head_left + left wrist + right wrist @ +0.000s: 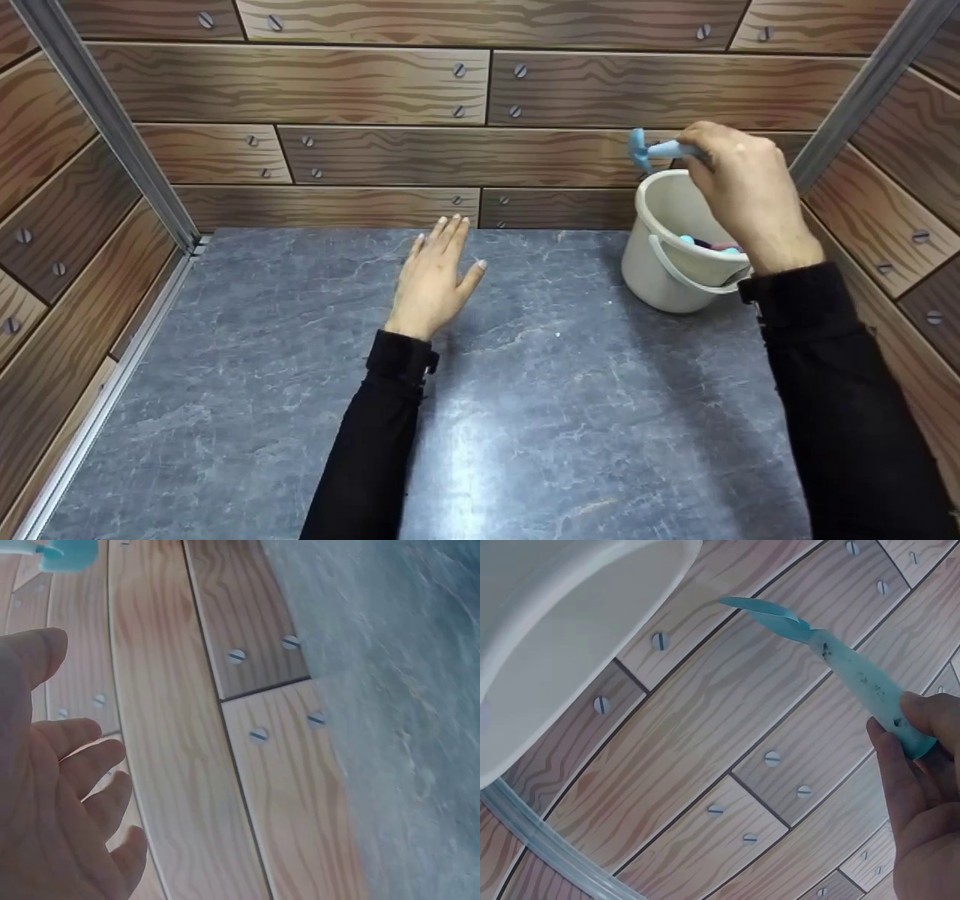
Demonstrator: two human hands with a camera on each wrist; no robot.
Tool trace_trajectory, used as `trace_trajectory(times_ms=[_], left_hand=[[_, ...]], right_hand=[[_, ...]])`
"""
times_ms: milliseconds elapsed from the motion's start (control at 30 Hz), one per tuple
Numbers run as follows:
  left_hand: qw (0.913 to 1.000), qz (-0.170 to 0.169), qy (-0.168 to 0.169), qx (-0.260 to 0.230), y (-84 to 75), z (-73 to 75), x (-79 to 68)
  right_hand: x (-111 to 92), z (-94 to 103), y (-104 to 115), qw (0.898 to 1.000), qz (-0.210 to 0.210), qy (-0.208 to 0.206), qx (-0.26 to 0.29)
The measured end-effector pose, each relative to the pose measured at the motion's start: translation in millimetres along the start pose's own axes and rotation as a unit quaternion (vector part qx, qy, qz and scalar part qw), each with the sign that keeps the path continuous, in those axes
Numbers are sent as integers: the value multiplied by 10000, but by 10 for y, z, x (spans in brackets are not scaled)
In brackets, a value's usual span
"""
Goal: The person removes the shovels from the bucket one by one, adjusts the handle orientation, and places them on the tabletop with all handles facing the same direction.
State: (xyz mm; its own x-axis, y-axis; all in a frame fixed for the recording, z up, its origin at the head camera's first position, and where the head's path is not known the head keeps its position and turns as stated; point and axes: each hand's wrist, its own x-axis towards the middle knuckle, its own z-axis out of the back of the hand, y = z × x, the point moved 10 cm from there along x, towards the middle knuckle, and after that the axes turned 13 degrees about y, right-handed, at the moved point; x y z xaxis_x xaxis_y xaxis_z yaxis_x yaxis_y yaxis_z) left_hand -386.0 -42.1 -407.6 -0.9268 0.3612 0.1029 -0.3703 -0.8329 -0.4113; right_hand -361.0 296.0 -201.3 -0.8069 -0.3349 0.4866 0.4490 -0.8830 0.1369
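Observation:
My right hand (742,187) grips a light-blue tool (664,148) by the end of its handle, above the far rim of a white bucket (660,262). Its thick, tapered, speckled handle and thin curved head (772,615) show in the right wrist view; its exact kind is unclear. Inside the bucket lie small blue, dark and pinkish things (705,244), mostly hidden by the rim and hand. Over the middle of the table, my left hand (429,285) has its fingers extended and holds nothing. In the left wrist view its fingers (97,765) bend slightly.
A grey marbled tabletop (247,375) lies under both arms. Wood-patterned panels (375,82) stand behind and at both sides, with metal rails (120,127) at the corners. The bucket stands near the right back corner, its handle (675,270) hanging down in front.

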Motion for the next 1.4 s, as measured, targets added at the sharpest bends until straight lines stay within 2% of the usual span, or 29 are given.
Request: trace_trajectory(times_ms=[333,733,1200,1400], left_hand=[[9993,-301,-187,-99,-207,69,-49],[9984,-478,-281,-122,-329,150,-87],[9941,-798,-714,-200,-457,268,-124],[9889,-1063,-1001,-266,-533,333,-153]], right_hand=[[-66,-155,181,9989,393,-152,217],[-149,-346,411,9965,814,-154,82],[-286,-532,719,9914,1253,-337,158],[-345,-590,825,9883,1431,-462,249]])
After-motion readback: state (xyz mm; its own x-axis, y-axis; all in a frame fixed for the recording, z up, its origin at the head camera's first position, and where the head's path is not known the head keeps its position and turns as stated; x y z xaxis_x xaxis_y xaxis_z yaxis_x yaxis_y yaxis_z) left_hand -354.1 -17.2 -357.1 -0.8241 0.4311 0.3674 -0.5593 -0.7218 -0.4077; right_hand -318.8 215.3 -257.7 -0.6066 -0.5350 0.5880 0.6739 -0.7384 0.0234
